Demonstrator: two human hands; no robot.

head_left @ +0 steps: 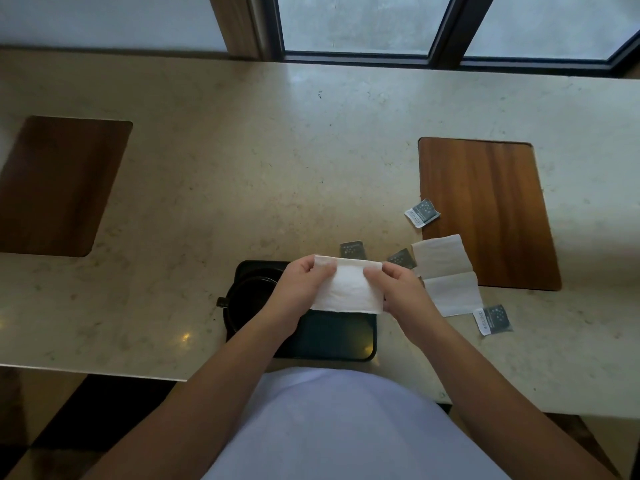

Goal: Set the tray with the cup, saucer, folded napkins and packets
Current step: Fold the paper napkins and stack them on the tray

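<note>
Both hands pinch one white paper napkin (pixel 348 289) above the black tray (pixel 332 337): the left hand (pixel 304 289) grips its left edge, the right hand (pixel 398 289) its right edge, thumbs on top, the sheet stretched between them. On the tray's left part, under the left hand, stands a black cup (pixel 249 299) on a black saucer (pixel 230 322), partly hidden. Right of the tray a second, unfolded napkin (pixel 446 275) lies on the stone counter (pixel 242 168), overlapping a wooden inlay (pixel 485 209). Four grey packets lie around the tray: one just behind its far edge (pixel 352 249), one beside that (pixel 401 258), one farther back-right (pixel 422 212), one to the right, touching the unfolded napkin (pixel 493 319).
</note>
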